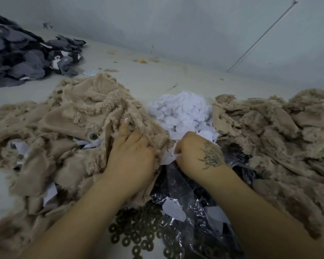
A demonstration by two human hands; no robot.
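Closed round a fold of the beige plush piece (138, 116), the left grip (131, 146) pins it at the inner edge of the left plush pile (73, 109). The right grip (200, 152) pinches a white paper backing (168, 159) just beside it. The step looks like peeling paper off cut plush. The next move calls for a firm hold on the left and a clean pull on the right, then a drop onto the paper heap (183, 111) lying between the two piles on the table (157, 77). The right plush pile (279, 124) runs off the frame edge, as do the grey scraps (22, 57). Both sets of fingertips are buried, so I cannot tell whether paper and plush are joined. The plastic bag (185, 193) hides its dark contents, and the ring washers (137, 230) are dim.
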